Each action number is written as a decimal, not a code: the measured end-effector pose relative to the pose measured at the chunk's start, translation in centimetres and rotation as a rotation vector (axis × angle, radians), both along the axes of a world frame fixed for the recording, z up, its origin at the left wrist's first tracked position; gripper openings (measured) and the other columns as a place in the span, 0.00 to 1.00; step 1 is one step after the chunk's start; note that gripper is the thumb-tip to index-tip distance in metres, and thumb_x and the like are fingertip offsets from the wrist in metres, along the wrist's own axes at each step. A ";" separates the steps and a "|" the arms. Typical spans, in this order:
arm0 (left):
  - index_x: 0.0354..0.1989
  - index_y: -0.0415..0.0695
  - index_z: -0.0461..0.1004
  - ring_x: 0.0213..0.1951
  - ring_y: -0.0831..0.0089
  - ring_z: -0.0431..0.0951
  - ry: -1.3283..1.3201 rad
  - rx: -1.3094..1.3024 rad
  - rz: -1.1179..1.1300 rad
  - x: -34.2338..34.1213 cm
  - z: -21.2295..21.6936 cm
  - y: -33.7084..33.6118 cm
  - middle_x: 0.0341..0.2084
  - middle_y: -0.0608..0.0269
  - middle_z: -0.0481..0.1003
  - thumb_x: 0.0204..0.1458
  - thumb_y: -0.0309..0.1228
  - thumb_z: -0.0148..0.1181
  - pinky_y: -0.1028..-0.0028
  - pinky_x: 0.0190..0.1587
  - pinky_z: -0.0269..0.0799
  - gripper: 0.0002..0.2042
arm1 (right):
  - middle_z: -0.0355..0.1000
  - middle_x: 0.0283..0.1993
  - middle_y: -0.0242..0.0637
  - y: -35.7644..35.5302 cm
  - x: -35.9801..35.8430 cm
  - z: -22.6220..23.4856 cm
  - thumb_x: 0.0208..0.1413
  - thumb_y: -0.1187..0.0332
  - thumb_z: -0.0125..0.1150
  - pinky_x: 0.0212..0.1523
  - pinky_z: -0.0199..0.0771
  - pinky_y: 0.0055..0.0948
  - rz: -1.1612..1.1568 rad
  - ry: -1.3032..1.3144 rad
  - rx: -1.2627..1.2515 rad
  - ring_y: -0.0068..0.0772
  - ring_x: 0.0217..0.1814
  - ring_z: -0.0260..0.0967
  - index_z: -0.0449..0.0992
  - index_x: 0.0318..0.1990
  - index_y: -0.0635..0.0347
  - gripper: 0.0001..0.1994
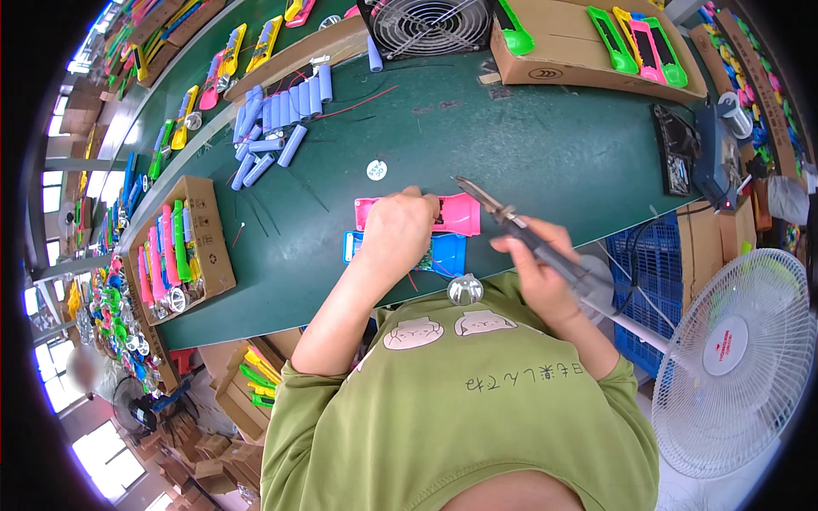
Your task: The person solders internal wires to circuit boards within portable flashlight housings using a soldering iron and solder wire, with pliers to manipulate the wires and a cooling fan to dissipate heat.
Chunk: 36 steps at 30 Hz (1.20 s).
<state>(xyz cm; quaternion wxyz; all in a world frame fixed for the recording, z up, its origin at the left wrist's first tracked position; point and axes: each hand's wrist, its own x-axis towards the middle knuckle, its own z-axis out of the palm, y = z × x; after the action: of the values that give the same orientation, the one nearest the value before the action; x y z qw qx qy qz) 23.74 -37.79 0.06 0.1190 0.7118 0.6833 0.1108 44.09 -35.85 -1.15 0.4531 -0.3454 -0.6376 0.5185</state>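
My right hand (545,272) is closed around the handle of a soldering iron (514,223), its metal tip pointing up and left over the table. Bent over a pink plastic flashlight casing (462,215), my left hand (399,228) has its fingers curled onto the casing; the fingertips are mostly hidden. Just nearer to me lies a blue casing (449,255) with a green circuit board and thin wires, partly under my left wrist. A shiny round reflector (465,290) sits at its near right end, by the table edge.
Several blue cylindrical batteries (294,104) with wires lie at the far left. A carton of colourful casings (209,247) stands left, another carton (554,72) far right. A fan grille (430,27) is at the back, a solder spool (734,115) right, a white fan (733,358) near right.
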 end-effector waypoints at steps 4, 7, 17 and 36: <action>0.23 0.42 0.74 0.25 0.58 0.74 -0.019 0.017 -0.015 0.1 0.2 0.1 0.19 0.55 0.70 0.41 0.25 0.56 0.63 0.29 0.68 0.02 | 0.70 0.46 0.41 -0.3 -2.4 0.3 0.38 0.71 0.68 0.63 0.45 0.51 0.108 -0.213 0.249 0.44 0.52 0.65 0.61 0.53 0.62 0.31; 0.24 0.41 0.74 0.25 0.58 0.73 -0.019 0.010 -0.003 0.1 0.1 0.0 0.19 0.55 0.70 0.40 0.25 0.57 0.63 0.29 0.68 0.03 | 0.67 0.47 0.42 -0.6 -3.1 0.1 0.34 0.70 0.69 0.65 0.31 0.55 0.231 -0.312 0.146 0.44 0.53 0.62 0.54 0.57 0.60 0.39; 0.29 0.41 0.75 0.29 0.59 0.73 -0.221 0.109 -0.005 -1.1 1.6 -1.4 0.24 0.57 0.70 0.39 0.23 0.59 0.66 0.32 0.69 0.06 | 0.66 0.44 0.43 0.5 -2.9 -0.4 0.37 0.74 0.63 0.64 0.31 0.55 0.355 -0.493 0.214 0.44 0.50 0.65 0.50 0.58 0.59 0.38; 0.24 0.44 0.72 0.29 0.65 0.67 -0.340 0.521 0.132 2.2 -1.7 -3.3 0.26 0.64 0.67 0.32 0.21 0.65 0.70 0.31 0.62 0.09 | 0.73 0.27 0.31 0.8 1.8 1.0 0.46 0.71 0.61 0.63 0.44 0.50 0.131 -0.475 0.503 0.27 0.27 0.71 0.70 0.39 0.61 0.12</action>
<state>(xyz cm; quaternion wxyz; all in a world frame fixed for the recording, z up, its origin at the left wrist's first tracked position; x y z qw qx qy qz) 25.91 -41.11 -1.63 0.0379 0.6436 0.6472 0.4069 45.91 -35.04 -0.20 0.3288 -0.2924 -0.8539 0.2780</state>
